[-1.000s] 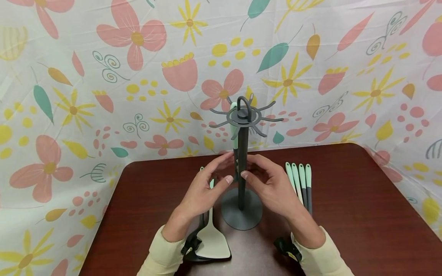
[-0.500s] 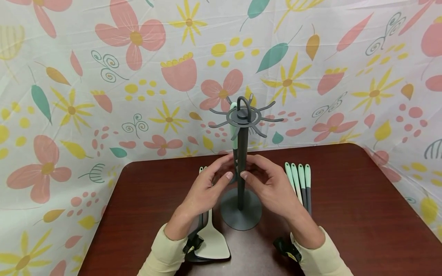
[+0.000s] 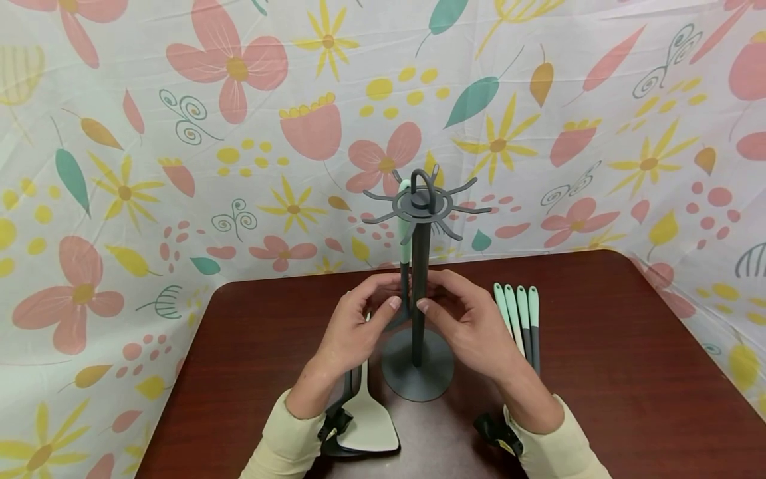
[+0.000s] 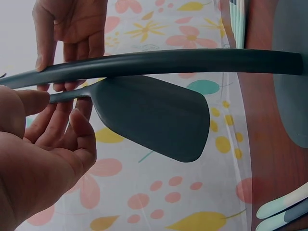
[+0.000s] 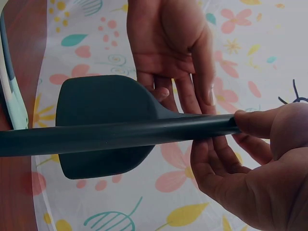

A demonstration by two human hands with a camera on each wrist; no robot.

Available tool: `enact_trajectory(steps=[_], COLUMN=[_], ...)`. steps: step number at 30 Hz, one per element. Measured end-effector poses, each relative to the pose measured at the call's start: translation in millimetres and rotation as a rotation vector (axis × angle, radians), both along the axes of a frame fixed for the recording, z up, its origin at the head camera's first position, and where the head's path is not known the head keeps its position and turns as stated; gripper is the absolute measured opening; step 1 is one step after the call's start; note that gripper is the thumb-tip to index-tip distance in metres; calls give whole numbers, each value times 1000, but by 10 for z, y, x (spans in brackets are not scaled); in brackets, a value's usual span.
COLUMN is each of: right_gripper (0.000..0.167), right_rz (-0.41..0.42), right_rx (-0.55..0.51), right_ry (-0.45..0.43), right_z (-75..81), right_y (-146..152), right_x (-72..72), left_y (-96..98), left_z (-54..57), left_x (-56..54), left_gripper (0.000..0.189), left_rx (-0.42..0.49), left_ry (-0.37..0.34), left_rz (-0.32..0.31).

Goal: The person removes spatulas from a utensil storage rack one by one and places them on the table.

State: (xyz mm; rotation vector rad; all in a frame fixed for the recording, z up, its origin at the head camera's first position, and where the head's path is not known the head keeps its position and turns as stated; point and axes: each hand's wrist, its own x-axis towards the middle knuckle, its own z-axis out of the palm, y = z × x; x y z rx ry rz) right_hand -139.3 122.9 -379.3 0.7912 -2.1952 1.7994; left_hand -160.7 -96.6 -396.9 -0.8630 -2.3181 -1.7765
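Note:
A dark grey utensil stand [image 3: 421,286] with a ring of hooks on top stands upright on its round base. From a rear left hook hangs a spatula [image 3: 405,239] with a mint-topped handle; its broad dark blade [image 4: 154,115] shows in both wrist views behind the pole. My left hand [image 3: 353,329] pinches the spatula's shaft between thumb and fingers, just above the blade. My right hand [image 3: 475,326] grips the pole, thumb on the near side and fingers reaching behind it. In the right wrist view, the left hand's fingers [image 5: 185,96] lie close behind the pole.
A cream turner [image 3: 368,426] lies on dark utensils left of the stand, partly under my left wrist. Several mint-handled utensils [image 3: 522,313] lie side by side on the right. The dark wood table [image 3: 628,359] meets a floral cloth [image 3: 538,133] behind.
The hanging spatula has turned about its shaft, so its blade shows broader near the pole's foot. Both hands stay almost where they were.

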Motion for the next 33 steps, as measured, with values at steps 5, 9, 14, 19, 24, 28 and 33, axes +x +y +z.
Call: enact_trajectory(steps=[5, 9, 14, 19, 24, 28, 33], right_gripper=[39, 36, 34, 36, 36, 35, 35], right_rz=[2, 13, 28, 48, 42, 33, 14], right_rx=[-5, -18, -29, -50, -42, -29, -9], right_ry=[-5, -16, -27, -33, -27, -26, -18], right_z=[-4, -3, -1, -10, -19, -12, -7], right_y=[-2, -7, -13, -16, -16, -12, 2], right_x=[2, 7, 4, -4, -12, -9, -5], left_y=[5, -6, -14, -9, -10, -17, -27], left_z=[-22, -41, -45, -37, -19, -7, 4], left_x=[-8, -7, -2, 3, 18, 23, 20], left_gripper=[32, 28, 27, 27, 27, 26, 26], left_rx=[26, 35, 43, 51, 62, 70, 89], left_ry=[0, 2, 9, 14, 22, 33, 47], left_rz=[2, 22, 30, 51, 71, 78, 79])
